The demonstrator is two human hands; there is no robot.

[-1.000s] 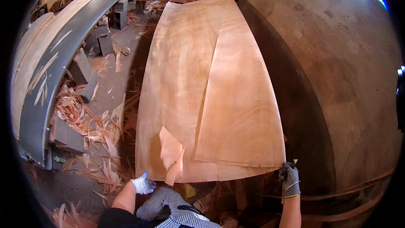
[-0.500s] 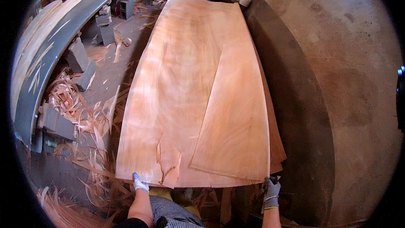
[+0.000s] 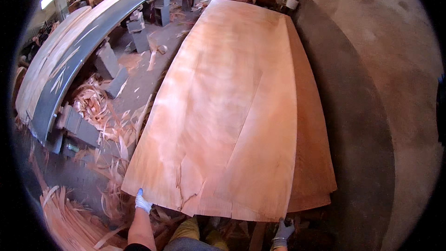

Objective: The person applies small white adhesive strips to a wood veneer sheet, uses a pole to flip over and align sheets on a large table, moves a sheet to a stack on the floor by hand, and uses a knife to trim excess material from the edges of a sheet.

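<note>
A large pale wood sheet (image 3: 223, 102) lay over a darker wood sheet (image 3: 312, 158), its long axis running away from the person and leaning slightly rightward toward the far end; the two hands met it only along its short near edge, so that nearly all of its length stretched forward from the fingers. The left hand (image 3: 143, 201), in a pale glove, was at the near left corner, its thumb over the top and the fingers closed on the edge; the right hand (image 3: 284, 232), in a grey glove, was at the near right corner, touching or almost touching it, though I could not tell whether its fingers gripped. The pale sheet's right edge lay inward from the darker sheet's right edge, baring a strip that was broad at the near right corner and narrowed toward the far end; the right hand was the nearer one to that strip. A torn patch (image 3: 191, 181) marked the pale sheet's near edge, between the hands but closer to the left; leftward, curled wood shavings (image 3: 92, 103) littered the floor (image 3: 151, 82), and a long grey board (image 3: 45, 116) rested on blocks (image 3: 107, 63).
</note>
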